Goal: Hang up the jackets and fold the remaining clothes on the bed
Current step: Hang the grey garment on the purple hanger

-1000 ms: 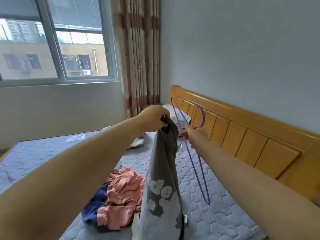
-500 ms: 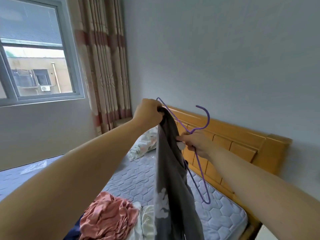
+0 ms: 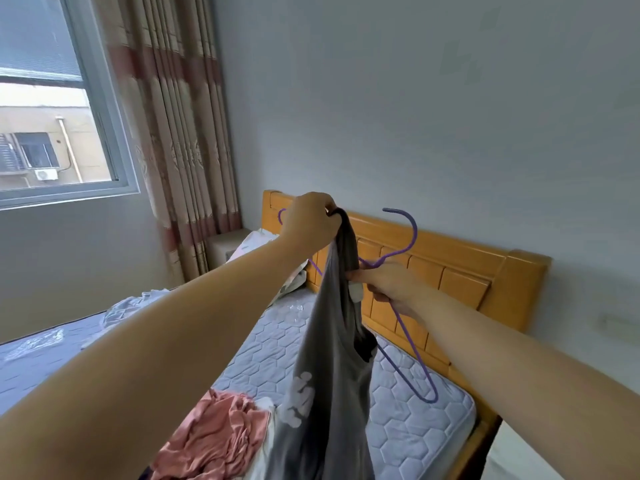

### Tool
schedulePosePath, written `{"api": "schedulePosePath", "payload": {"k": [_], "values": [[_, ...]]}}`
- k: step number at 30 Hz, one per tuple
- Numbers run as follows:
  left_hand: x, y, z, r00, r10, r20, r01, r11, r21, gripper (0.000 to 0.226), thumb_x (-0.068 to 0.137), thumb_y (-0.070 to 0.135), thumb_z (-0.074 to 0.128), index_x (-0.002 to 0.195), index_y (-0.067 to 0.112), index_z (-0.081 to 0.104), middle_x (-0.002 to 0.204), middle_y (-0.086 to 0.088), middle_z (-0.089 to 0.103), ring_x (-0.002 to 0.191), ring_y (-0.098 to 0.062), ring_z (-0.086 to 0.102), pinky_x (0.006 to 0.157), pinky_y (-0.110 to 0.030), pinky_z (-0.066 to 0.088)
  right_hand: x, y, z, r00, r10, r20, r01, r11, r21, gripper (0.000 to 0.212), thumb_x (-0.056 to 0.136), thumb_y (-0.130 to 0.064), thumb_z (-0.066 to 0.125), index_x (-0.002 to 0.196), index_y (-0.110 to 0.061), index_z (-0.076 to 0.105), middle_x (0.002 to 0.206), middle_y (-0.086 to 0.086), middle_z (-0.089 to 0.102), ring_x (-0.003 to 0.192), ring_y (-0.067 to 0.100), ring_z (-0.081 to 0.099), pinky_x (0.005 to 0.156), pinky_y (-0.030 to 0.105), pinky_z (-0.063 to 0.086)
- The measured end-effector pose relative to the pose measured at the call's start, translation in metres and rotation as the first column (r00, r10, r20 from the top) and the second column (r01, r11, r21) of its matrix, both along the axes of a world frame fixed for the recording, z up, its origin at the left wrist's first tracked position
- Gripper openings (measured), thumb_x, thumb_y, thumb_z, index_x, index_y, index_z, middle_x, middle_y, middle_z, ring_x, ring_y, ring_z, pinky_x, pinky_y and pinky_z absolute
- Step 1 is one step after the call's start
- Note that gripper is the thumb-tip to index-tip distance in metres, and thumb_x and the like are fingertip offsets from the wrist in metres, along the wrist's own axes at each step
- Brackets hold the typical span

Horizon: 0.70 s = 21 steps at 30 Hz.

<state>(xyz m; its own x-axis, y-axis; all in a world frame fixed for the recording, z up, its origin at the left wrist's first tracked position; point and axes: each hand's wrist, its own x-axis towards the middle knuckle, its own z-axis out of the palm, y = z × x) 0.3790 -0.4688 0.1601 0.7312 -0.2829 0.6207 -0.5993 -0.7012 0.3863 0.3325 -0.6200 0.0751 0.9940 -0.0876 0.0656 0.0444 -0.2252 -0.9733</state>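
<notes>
Head view, left hand: my left hand (image 3: 311,220) is closed on the bunched top of the grey garment (image 3: 325,358), held up high in front of the headboard (image 3: 450,271)
Head view, right hand: my right hand (image 3: 391,289) grips the purple hanger (image 3: 410,341) at its neck just under the hook, pressed against the garment's edge
Garment position: it hangs in a long twisted drape, its lower part over the bed (image 3: 415,427), beside the pink clothes (image 3: 214,434)
Hanger arm: one end pokes out behind my left hand; I can't tell whether it is inside the neck opening
Risk, snag: I judge the twisted fabric could catch the wire and pull the collar askew
Risk, slip: a one-point hold up top may let the cloth slide off as I feed the second arm
Risk, drop: loosening my right hand to reposition could drop the hanger onto the bed
</notes>
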Motion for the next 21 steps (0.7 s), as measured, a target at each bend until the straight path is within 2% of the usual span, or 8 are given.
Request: {"api": "schedulePosePath", "payload": {"k": [3, 6, 8, 11, 14, 16, 19, 21], "values": [[0.003, 0.010, -0.001, 1.000, 0.025, -0.005, -0.025, 0.999, 0.046, 0.018, 0.088, 0.017, 0.052, 0.092, 0.007, 0.067, 0.080, 0.001, 0.054, 0.074, -0.018, 0.050, 0.064, -0.027, 0.041, -0.003, 0.003, 0.008, 0.994, -0.109, 0.003, 0.109, 0.990, -0.094, 0.016, 0.085, -0.020, 0.065, 0.084, -0.005, 0.064, 0.061, 0.002, 0.047, 0.048, 0.011, 0.038, 0.043, 0.020, 0.031], [0.007, 0.025, -0.004, 0.997, 0.037, -0.063, -0.029, 0.990, 0.136, 0.020, 0.087, 0.013, 0.050, 0.094, 0.010, 0.068, 0.089, -0.002, 0.063, 0.082, -0.018, 0.054, 0.069, -0.027, 0.043, -0.004, 0.004, 0.018, 0.973, -0.221, 0.072, 0.229, 0.962, -0.150, 0.017, 0.087, -0.020, 0.060, 0.071, -0.014, 0.057, 0.064, 0.002, 0.053, 0.057, 0.015, 0.048, 0.050, 0.024, 0.037], [0.007, 0.028, -0.009, 0.981, -0.013, -0.196, 0.028, 0.997, 0.073, 0.020, 0.085, 0.008, 0.050, 0.094, 0.011, 0.068, 0.088, -0.002, 0.063, 0.084, -0.018, 0.054, 0.068, -0.024, 0.043, -0.004, 0.009, 0.023, 0.955, -0.275, 0.111, 0.288, 0.948, -0.134, 0.018, 0.087, -0.019, 0.059, 0.070, -0.015, 0.057, 0.068, 0.003, 0.056, 0.065, 0.016, 0.053, 0.055, 0.025, 0.039], [0.001, 0.023, -0.018, 0.910, -0.167, -0.379, 0.139, 0.985, -0.101, 0.021, 0.081, 0.001, 0.051, 0.085, 0.019, 0.062, 0.078, 0.000, 0.061, 0.079, -0.019, 0.055, 0.067, -0.023, 0.046, -0.004, 0.017, 0.029, 0.927, -0.332, 0.174, 0.359, 0.921, -0.152, 0.022, 0.086, -0.016, 0.059, 0.065, -0.013, 0.053, 0.066, 0.004, 0.052, 0.062, 0.015, 0.049, 0.053, 0.024, 0.036], [-0.005, 0.019, -0.027, 0.831, -0.296, -0.470, 0.287, 0.953, -0.093, 0.021, 0.084, 0.004, 0.057, 0.090, 0.024, 0.062, 0.096, -0.002, 0.067, 0.092, -0.021, 0.063, 0.084, -0.031, 0.053, -0.006, 0.020, 0.035, 0.899, -0.366, 0.240, 0.405, 0.904, -0.139, 0.020, 0.087, -0.016, 0.059, 0.068, -0.011, 0.054, 0.066, 0.006, 0.051, 0.059, 0.015, 0.048, 0.049, 0.020, 0.036], [-0.008, 0.021, -0.031, 0.783, -0.376, -0.496, 0.354, 0.924, -0.142, 0.021, 0.089, 0.004, 0.057, 0.093, 0.023, 0.064, 0.095, 0.001, 0.067, 0.095, -0.020, 0.062, 0.091, -0.033, 0.051, -0.008, 0.017, 0.040, 0.886, -0.398, 0.236, 0.434, 0.892, -0.123, 0.022, 0.087, -0.017, 0.060, 0.067, -0.010, 0.054, 0.066, 0.005, 0.052, 0.061, 0.016, 0.049, 0.051, 0.023, 0.037], [-0.006, 0.027, -0.032, 0.765, -0.439, -0.472, 0.299, 0.890, -0.344, 0.018, 0.093, 0.009, 0.056, 0.093, 0.021, 0.070, 0.075, 0.009, 0.066, 0.074, -0.007, 0.061, 0.078, -0.022, 0.050, -0.012, 0.006, 0.049, 0.877, -0.417, 0.241, 0.466, 0.861, -0.206, 0.027, 0.084, -0.016, 0.063, 0.060, -0.013, 0.049, 0.062, 0.002, 0.050, 0.063, 0.018, 0.049, 0.052, 0.025, 0.035], [-0.007, 0.030, -0.029, 0.803, -0.397, -0.444, 0.301, 0.914, -0.273, 0.019, 0.092, 0.016, 0.061, 0.075, 0.022, 0.068, 0.056, 0.017, 0.059, 0.057, 0.004, 0.053, 0.062, -0.012, 0.043, -0.014, 0.000, 0.053, 0.866, -0.413, 0.282, 0.492, 0.806, -0.329, 0.027, 0.082, -0.017, 0.065, 0.060, -0.014, 0.048, 0.062, 0.001, 0.049, 0.064, 0.019, 0.049, 0.051, 0.025, 0.034]]}}
